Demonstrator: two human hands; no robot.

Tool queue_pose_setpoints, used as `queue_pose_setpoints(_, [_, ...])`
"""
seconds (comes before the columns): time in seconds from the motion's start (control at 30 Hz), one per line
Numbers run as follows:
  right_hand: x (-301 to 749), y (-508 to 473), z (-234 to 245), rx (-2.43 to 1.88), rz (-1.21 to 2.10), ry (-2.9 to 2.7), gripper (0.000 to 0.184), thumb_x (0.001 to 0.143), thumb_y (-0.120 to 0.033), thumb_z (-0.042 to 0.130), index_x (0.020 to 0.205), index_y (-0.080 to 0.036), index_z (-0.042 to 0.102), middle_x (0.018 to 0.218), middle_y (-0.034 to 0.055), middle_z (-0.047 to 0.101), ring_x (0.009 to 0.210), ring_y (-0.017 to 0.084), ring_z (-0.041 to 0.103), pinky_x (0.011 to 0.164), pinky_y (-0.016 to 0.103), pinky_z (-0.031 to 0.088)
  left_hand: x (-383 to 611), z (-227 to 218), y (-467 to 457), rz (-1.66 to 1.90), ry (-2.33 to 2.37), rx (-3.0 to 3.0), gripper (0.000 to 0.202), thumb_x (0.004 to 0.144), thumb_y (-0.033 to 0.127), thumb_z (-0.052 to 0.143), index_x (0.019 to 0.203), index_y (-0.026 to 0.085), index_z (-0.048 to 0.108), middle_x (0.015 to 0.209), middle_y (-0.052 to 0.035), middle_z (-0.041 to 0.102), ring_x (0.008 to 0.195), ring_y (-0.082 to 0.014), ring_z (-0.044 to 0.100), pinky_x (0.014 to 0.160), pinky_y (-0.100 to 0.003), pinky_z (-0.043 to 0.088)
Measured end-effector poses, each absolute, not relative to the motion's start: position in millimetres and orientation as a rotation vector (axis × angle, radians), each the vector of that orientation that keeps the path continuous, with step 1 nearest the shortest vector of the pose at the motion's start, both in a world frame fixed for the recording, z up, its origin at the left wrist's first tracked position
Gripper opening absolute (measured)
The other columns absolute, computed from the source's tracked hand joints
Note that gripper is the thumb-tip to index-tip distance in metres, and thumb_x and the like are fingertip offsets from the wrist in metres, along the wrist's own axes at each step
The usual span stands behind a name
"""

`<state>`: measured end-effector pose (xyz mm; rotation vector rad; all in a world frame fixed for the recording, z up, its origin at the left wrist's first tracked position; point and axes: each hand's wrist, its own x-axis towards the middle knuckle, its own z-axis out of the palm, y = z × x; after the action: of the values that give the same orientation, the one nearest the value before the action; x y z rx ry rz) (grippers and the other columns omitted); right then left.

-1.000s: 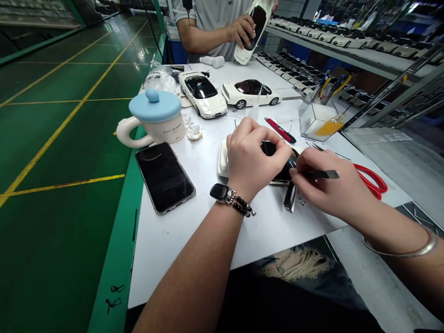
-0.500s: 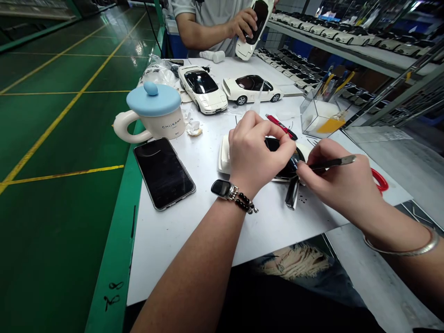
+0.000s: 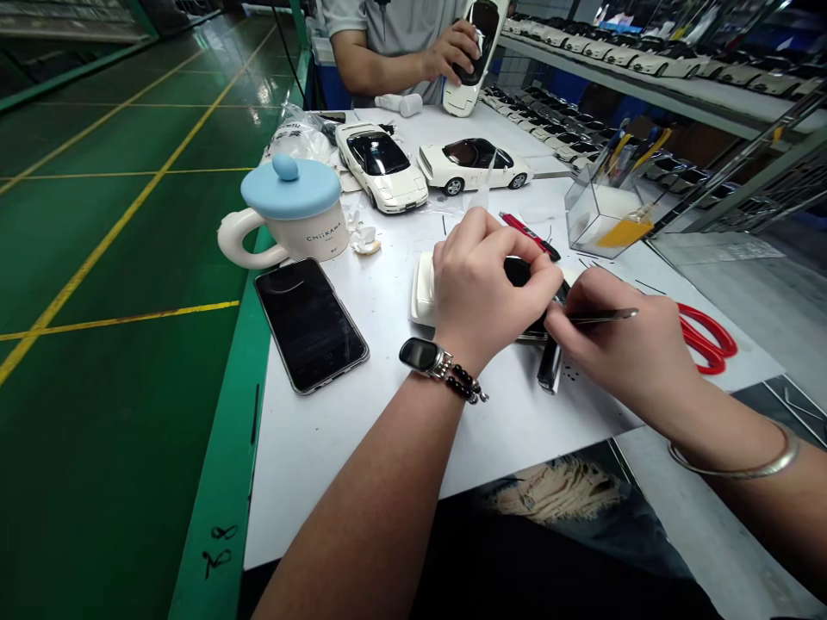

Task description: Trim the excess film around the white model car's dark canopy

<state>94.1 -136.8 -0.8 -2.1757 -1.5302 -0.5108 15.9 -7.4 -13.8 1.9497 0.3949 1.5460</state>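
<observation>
My left hand (image 3: 483,288) is curled over a white model car (image 3: 425,288) with a black roof that lies on the white table (image 3: 362,413), gripping it. My right hand (image 3: 620,349) pinches a thin metal tool, tweezers (image 3: 604,317) by the look of it, whose tip meets the car's dark part just right of my left fingers. A small black strip (image 3: 549,366) lies on the table below the two hands.
A black phone (image 3: 311,323) and a white mug with a blue lid (image 3: 290,211) sit to the left. Two white model cars (image 3: 382,165) (image 3: 473,165), a red pen (image 3: 525,232), a clear tool box (image 3: 607,215) and red scissors (image 3: 707,337) lie around. A person opposite holds another car (image 3: 475,52).
My right hand has shifted slightly, tilting the tweezers up and then back to level at the car. My left hand stays on the car. The view moved a little.
</observation>
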Motion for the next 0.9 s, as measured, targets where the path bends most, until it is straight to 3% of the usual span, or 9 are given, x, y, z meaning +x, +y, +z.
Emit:
queue_pose_setpoints(0.5, [97.7,-134.0,2.8,-2.208,-0.431,-1.584,0.016,0.072,-0.014,0.056,0.073,-0.021,0.041,0.061,-0.0001,0.055,0.054,0.017,0.050,0.049,0.027,0.034,12.0,-12.6,-10.2,1.494,0.434,1.985,0.016,0.068,0.009,0.066,0.061,0.019,0.055,0.073,-0.0011,0.050,0.073,-0.0170,0.055,0.069,-0.035,0.050])
queue_pose_setpoints(0.67, [97.3,-137.6,6.5,-2.095,-0.415,-1.547,0.016,0.073,-0.015,0.056,0.071,-0.021,0.041,0.057,-0.0025,0.050,0.048,0.013,0.043,0.047,0.025,0.032,12.7,-13.4,-9.5,1.513,0.422,1.981,0.016,0.067,0.009,0.066,0.061,0.020,0.055,0.072,-0.0005,0.050,0.071,-0.0157,0.054,0.067,-0.033,0.049])
queue_pose_setpoints(0.9, [99.8,-149.4,16.1,-1.836,-0.133,-1.299,0.022,0.077,-0.019,0.063,0.069,-0.021,0.044,0.062,-0.0027,0.046,0.054,0.012,0.042,0.049,0.027,0.033,12.1,-13.2,-8.3,1.501,0.399,1.956,0.013,0.068,0.011,0.066,0.061,0.020,0.058,0.070,0.0010,0.049,0.069,-0.0140,0.053,0.066,-0.032,0.048])
